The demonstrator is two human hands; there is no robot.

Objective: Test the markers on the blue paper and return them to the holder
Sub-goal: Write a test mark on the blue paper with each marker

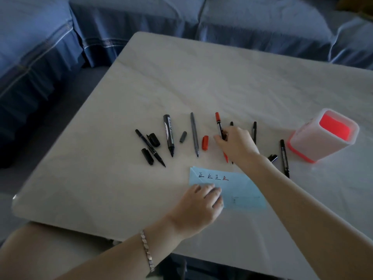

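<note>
Several uncapped markers lie on the tabletop (181,77) above the blue paper (242,190). Right hand (236,144) pinches the red marker (218,124) mid-barrel: light, stiff, slick plastic. Left hand (201,207) presses the flimsy paper flat, fingers spread. Holder (314,144) stands right.

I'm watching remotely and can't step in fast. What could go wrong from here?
1. Uncapped markers lie loose; the right hand, at the red marker, could smear ink on the pale table.
2. The loose caps, like the red cap, could get mismatched.
3. The left hand could smudge the marks on the blue paper.
</note>
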